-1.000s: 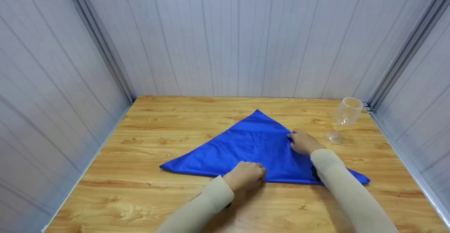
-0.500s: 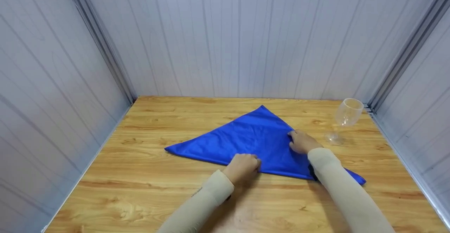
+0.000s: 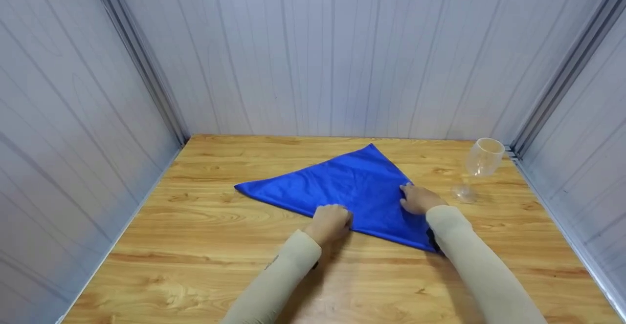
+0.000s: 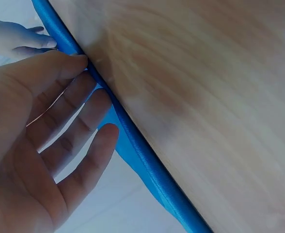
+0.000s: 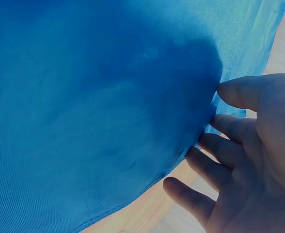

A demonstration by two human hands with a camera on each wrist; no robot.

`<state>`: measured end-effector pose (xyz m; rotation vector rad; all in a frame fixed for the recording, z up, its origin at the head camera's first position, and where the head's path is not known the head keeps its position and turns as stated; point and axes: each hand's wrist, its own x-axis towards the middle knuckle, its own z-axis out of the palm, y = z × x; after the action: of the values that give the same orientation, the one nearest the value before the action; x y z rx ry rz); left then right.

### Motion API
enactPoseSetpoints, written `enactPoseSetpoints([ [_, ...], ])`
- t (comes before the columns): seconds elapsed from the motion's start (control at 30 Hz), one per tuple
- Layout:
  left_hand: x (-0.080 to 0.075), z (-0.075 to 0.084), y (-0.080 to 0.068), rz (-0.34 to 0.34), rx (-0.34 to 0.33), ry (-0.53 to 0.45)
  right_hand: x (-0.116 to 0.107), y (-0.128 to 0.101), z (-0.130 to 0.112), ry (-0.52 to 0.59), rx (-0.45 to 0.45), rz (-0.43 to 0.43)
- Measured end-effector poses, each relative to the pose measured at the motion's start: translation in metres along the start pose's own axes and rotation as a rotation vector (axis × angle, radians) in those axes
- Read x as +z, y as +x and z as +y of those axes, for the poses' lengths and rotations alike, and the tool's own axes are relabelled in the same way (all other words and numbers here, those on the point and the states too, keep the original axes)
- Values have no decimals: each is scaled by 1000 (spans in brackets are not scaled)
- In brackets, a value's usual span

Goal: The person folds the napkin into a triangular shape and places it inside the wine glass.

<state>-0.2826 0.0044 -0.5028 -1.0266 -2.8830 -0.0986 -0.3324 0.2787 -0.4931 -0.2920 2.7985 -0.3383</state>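
A shiny blue cloth napkin lies folded into a triangle, its long folded edge slanting toward the person. My left hand pinches this near edge about midway; the left wrist view shows the thumb and fingertips of the left hand at the fold. Over on the right slope of the triangle, my right hand pinches the cloth. In the right wrist view, thumb and fingers of the right hand meet the napkin at its border, with the little finger free. The right forearm hides the napkin's right corner.
A clear stemmed wine glass stands upright at the back right, just beyond the right hand. Under everything is a wood-grain table, bounded by pale panel walls at the back and both sides.
The napkin has turned clockwise: its left corner has swung away from the person and its peak has shifted right. My left hand moved forward and slightly left with the edge; my right hand barely moved.
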Motion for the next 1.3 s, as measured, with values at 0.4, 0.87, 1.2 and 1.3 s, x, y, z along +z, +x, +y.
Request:
enactPoseSetpoints([
  [0.4, -2, -9, 2, -5, -82, 13, -3, -1, -7, -44, 29, -10],
  [0.87, -5, -20, -7, 84, -41, -40, -7, -3, -11, -148, 69, -17],
  [1.2, -8, -26, -1, -53, -160, -136, -8, -3, -11, -139, 64, -16],
  [1.3, -7, -26, 0, -70, -191, -136, -7, -4, -11, -140, 63, -11],
])
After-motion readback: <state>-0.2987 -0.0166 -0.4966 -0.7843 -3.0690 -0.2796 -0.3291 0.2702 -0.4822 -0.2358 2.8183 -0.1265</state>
